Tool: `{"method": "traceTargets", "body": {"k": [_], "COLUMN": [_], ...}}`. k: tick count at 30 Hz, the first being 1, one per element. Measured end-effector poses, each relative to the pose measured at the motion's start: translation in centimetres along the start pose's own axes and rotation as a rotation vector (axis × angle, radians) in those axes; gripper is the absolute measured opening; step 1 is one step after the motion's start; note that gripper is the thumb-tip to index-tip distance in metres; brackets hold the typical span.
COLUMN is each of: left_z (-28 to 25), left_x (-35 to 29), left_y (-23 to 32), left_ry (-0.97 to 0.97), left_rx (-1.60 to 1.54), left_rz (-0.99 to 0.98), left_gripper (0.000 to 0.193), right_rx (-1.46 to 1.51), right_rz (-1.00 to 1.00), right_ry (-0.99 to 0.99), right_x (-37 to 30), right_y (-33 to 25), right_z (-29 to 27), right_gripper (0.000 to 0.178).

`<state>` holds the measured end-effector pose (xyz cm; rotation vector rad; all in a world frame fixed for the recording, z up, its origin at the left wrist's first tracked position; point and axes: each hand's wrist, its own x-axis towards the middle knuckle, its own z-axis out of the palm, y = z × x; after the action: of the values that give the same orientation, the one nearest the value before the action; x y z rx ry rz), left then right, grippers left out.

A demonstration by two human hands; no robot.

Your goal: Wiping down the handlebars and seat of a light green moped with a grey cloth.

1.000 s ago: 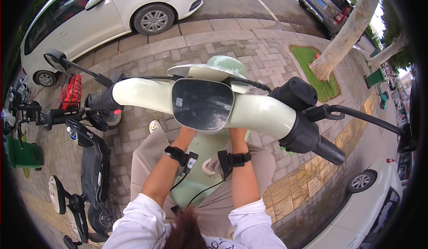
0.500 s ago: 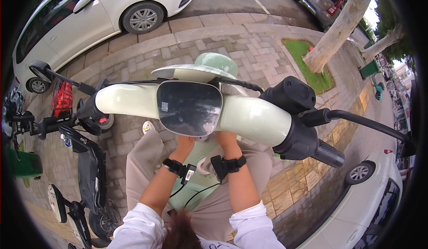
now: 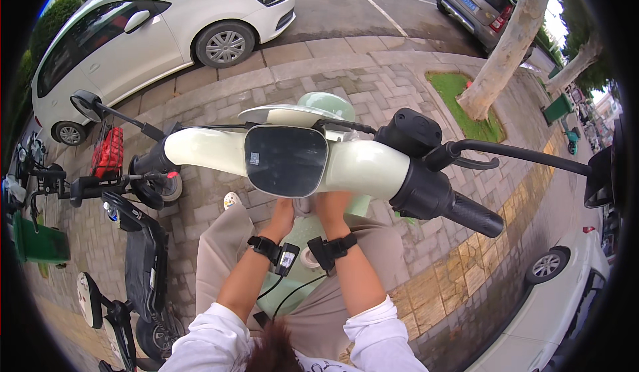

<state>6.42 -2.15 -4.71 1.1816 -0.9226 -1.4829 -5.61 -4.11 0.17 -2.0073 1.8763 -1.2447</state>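
Two bare hands reach in beneath the front of a pale scooter (image 3: 365,167), the left hand (image 3: 282,216) and right hand (image 3: 333,207) side by side and apart. Their fingers pass out of sight, so I cannot tell whether they are curled, spread or gripping anything; the right hand is slightly blurred. Directly above the fingers sits a dark, glossy display panel (image 3: 286,162) with rounded corners, set in smooth cream bodywork that curves away to both sides. Right of the fingers, that shell gives way to matte black housings and a finely patterned grip (image 3: 474,215); past the panel bulges a shiny mint-green rounded part (image 3: 330,106). Behind the fingers, black bands (image 3: 343,244) circle both wrists, trailing thin cables.

The panel's lower edge closes off the room over the fingers, and soft beige trousers (image 3: 223,252) flank them on either side. Between the hands a narrow gap shows a light grey piece. Farther left of the fingers stand a black scooter (image 3: 145,259) and rough block paving (image 3: 200,219).

Compared with half a second ago, the right hand shows more below the panel, and the grip lies closer to the fingers.
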Motion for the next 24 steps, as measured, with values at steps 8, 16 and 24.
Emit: {"method": "traceTargets", "body": {"k": [8,16,24], "left_z": [2.4,1.1,-0.7], "left_x": [0.1,2.3,0.4], "left_y": [-1.0,-0.7,-0.3], "left_ry": [0.023,0.103,0.049], "left_rx": [-0.155,0.113,-0.087], "left_rz": [0.024,-0.017,0.105], "left_gripper": [0.030,0.028,0.021], "right_rx": [0.023,0.524,0.451], "right_rz": [-0.011,0.462,0.282], "right_ry": [-0.043,0.025,-0.156], "right_x": [-1.7,-2.4,-5.2], "right_y": [-2.3,-3.9,-0.7], "right_z": [-1.4,-0.8,1.6], "right_gripper": [0.028,0.046,0.024]}}
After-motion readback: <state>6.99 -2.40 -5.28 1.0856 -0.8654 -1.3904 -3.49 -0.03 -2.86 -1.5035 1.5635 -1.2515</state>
